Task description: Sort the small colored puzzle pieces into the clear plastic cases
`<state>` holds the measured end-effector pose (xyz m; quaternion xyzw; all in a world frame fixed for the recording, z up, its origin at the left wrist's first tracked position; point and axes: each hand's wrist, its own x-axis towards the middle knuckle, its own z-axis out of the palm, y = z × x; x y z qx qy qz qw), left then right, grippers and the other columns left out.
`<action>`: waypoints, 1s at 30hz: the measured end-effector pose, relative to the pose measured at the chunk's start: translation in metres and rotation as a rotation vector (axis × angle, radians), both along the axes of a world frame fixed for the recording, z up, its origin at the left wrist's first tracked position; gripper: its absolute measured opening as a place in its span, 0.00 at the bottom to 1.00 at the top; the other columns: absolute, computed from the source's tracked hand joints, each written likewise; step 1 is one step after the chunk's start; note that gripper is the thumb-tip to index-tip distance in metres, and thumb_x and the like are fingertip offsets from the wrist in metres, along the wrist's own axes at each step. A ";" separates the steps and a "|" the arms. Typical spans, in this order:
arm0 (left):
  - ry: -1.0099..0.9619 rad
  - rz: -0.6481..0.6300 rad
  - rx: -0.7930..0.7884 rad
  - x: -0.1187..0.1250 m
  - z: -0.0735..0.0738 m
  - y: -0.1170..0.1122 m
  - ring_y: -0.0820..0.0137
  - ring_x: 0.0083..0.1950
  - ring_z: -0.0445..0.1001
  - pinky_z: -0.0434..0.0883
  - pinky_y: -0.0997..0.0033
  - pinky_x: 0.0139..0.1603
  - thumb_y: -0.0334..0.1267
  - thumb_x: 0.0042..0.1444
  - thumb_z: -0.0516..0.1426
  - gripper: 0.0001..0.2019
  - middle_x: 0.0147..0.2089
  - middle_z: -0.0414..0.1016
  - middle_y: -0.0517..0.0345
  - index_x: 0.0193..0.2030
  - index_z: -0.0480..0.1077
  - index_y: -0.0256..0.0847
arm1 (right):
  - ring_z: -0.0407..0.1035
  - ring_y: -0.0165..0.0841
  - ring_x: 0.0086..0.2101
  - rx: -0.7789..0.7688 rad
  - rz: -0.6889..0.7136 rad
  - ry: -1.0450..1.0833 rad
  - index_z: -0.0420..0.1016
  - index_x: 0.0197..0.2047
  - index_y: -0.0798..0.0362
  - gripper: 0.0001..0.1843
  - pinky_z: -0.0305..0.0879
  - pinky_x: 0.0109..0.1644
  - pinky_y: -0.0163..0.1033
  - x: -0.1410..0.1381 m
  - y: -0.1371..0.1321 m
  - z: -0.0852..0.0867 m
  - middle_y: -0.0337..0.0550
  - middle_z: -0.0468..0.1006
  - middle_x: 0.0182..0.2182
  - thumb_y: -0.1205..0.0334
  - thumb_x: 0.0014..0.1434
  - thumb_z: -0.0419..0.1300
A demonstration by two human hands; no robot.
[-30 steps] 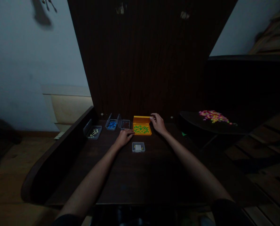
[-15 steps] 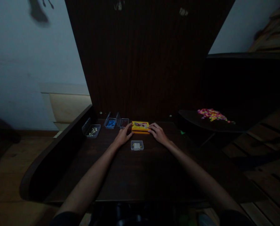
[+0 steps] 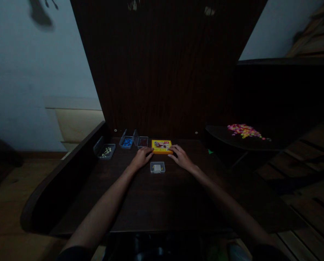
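A yellow cardboard box (image 3: 162, 145) with a printed picture on its lid lies flat on the dark wooden desk. My left hand (image 3: 142, 157) is at its near left corner, fingers bent against the edge. On the other side, my right hand (image 3: 180, 156) has its fingertips over the near right corner, so the box sits held between both hands. Just in front of it is a small clear plastic case (image 3: 158, 167) containing a white piece and some yellow bits.
Open clear cases stand at the back left: one with blue pieces (image 3: 127, 141), one with dark red pieces (image 3: 143, 141), one with cream pieces (image 3: 106, 151). Colourful beads (image 3: 245, 131) are heaped on the right shelf (image 3: 218, 137). A green scrap (image 3: 210, 152) lies nearby. A raised side panel (image 3: 66, 174) borders the left.
Both hands have slid slightly nearer along the box's sides to its front corners. The box's lid appears flatter and the orange front side is narrower. The view has shifted a little.
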<state>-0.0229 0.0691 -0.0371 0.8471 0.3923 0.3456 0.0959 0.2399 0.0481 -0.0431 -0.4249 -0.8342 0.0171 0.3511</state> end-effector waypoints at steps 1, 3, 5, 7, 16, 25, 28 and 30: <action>0.005 0.000 0.003 0.000 0.000 0.000 0.61 0.52 0.76 0.72 0.59 0.56 0.37 0.61 0.54 0.14 0.50 0.79 0.47 0.50 0.75 0.36 | 0.66 0.42 0.54 0.009 -0.013 -0.018 0.71 0.56 0.51 0.19 0.65 0.59 0.52 -0.001 0.000 0.000 0.52 0.71 0.52 0.58 0.64 0.57; 0.015 -0.007 0.010 0.001 0.000 -0.002 0.61 0.52 0.76 0.72 0.59 0.56 0.38 0.62 0.52 0.15 0.50 0.78 0.47 0.51 0.74 0.37 | 0.63 0.43 0.58 0.030 -0.038 -0.058 0.68 0.61 0.49 0.22 0.62 0.61 0.54 -0.005 0.001 0.000 0.51 0.69 0.57 0.58 0.64 0.57; 0.020 -0.014 0.017 0.002 0.001 -0.003 0.61 0.53 0.75 0.71 0.59 0.56 0.38 0.63 0.51 0.16 0.51 0.78 0.47 0.54 0.73 0.37 | 0.60 0.43 0.60 0.046 -0.050 -0.106 0.66 0.62 0.47 0.23 0.61 0.63 0.55 -0.009 0.001 0.001 0.49 0.69 0.59 0.58 0.64 0.56; 0.011 0.007 0.043 0.003 0.002 -0.005 0.61 0.53 0.74 0.71 0.58 0.56 0.39 0.63 0.51 0.18 0.52 0.77 0.47 0.57 0.70 0.37 | 0.61 0.42 0.59 0.052 -0.061 -0.155 0.67 0.62 0.47 0.22 0.61 0.62 0.54 -0.012 0.001 0.001 0.48 0.70 0.59 0.60 0.65 0.54; -0.085 0.483 0.242 -0.001 0.013 -0.012 0.51 0.64 0.60 0.61 0.47 0.63 0.37 0.56 0.56 0.26 0.63 0.63 0.40 0.62 0.62 0.36 | 0.66 0.42 0.55 0.060 -0.255 -0.171 0.74 0.56 0.51 0.19 0.64 0.58 0.52 -0.002 0.003 -0.003 0.50 0.74 0.55 0.66 0.64 0.52; -0.114 0.687 0.128 -0.003 0.018 -0.010 0.43 0.68 0.53 0.58 0.42 0.63 0.43 0.50 0.61 0.42 0.69 0.51 0.34 0.69 0.49 0.33 | 0.64 0.43 0.58 0.008 -0.371 -0.187 0.73 0.57 0.54 0.21 0.63 0.60 0.52 0.016 0.008 -0.001 0.49 0.73 0.57 0.68 0.62 0.52; -0.097 0.683 0.106 -0.003 0.018 -0.008 0.43 0.67 0.54 0.59 0.42 0.62 0.45 0.50 0.61 0.44 0.70 0.51 0.34 0.70 0.47 0.32 | 0.63 0.43 0.58 -0.003 -0.408 -0.186 0.72 0.57 0.54 0.21 0.62 0.61 0.52 0.020 0.009 -0.001 0.49 0.73 0.57 0.69 0.62 0.51; -0.091 0.679 0.101 -0.002 0.017 -0.007 0.43 0.67 0.55 0.60 0.43 0.62 0.46 0.50 0.61 0.45 0.69 0.51 0.34 0.70 0.46 0.32 | 0.63 0.43 0.59 -0.005 -0.420 -0.186 0.72 0.57 0.54 0.22 0.62 0.61 0.53 0.023 0.011 -0.003 0.48 0.72 0.58 0.69 0.62 0.51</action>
